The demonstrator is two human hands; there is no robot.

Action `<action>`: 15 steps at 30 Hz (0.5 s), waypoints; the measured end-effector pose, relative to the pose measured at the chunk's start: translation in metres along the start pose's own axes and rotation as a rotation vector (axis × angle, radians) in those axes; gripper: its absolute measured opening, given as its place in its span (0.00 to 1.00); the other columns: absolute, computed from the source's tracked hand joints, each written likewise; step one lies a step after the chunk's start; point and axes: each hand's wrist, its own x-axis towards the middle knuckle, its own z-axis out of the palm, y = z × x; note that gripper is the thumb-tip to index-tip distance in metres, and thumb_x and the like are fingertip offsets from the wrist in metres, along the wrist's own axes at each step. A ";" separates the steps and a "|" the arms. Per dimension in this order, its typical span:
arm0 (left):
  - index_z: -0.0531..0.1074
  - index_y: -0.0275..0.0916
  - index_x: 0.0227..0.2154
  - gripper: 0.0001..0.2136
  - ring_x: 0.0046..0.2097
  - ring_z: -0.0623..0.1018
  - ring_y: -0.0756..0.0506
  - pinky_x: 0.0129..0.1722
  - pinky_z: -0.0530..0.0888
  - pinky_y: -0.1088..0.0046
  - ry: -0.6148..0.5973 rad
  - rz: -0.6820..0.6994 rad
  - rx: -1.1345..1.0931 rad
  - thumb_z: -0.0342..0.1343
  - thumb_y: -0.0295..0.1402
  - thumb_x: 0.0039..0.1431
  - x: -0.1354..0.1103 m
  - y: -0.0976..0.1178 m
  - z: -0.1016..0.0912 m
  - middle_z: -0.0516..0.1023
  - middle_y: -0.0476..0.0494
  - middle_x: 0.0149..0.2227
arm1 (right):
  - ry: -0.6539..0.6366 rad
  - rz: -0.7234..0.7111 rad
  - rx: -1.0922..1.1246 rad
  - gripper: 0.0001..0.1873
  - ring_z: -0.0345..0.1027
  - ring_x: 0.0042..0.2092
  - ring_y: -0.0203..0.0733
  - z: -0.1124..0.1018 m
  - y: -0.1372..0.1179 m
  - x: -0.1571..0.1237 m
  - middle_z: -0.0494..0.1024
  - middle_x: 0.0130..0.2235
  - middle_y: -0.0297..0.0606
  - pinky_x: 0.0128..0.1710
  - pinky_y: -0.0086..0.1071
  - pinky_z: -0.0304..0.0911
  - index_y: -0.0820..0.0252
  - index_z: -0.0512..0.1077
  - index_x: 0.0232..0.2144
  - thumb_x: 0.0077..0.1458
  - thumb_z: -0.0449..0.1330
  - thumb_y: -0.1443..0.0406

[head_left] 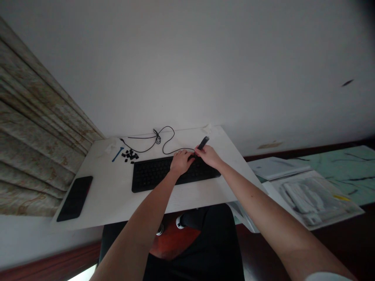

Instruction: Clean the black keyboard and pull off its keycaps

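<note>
Desk setup, head view. White desk (187, 193) carries a black keyboard (152, 173), lying near the middle of the desk and angled with the desk edges.

Left hand (180, 162): palm down on the keyboard's upper right area, fingers curled. Cannot tell whether it grips a key.

Right hand (207, 155): closed around a black pen-shaped tool (202, 143), whose tip points down at the keyboard's top edge, just beside the left hand's fingers.

Beyond the keyboard's far left corner, near the far desk edge: a small heap of black keycaps (130, 156), with a blue stick (117, 154) just left of them. A black cable (164, 136) loops along the far edge, knotted. A black smartphone (74, 198) lies at the near left corner, face up.
</note>
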 end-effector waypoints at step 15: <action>0.76 0.45 0.50 0.14 0.52 0.74 0.39 0.53 0.69 0.59 0.000 -0.007 -0.015 0.52 0.42 0.67 0.001 0.002 -0.001 0.78 0.42 0.48 | 0.024 0.094 0.150 0.09 0.76 0.33 0.41 0.003 0.010 -0.004 0.80 0.30 0.38 0.38 0.34 0.74 0.60 0.76 0.31 0.54 0.67 0.60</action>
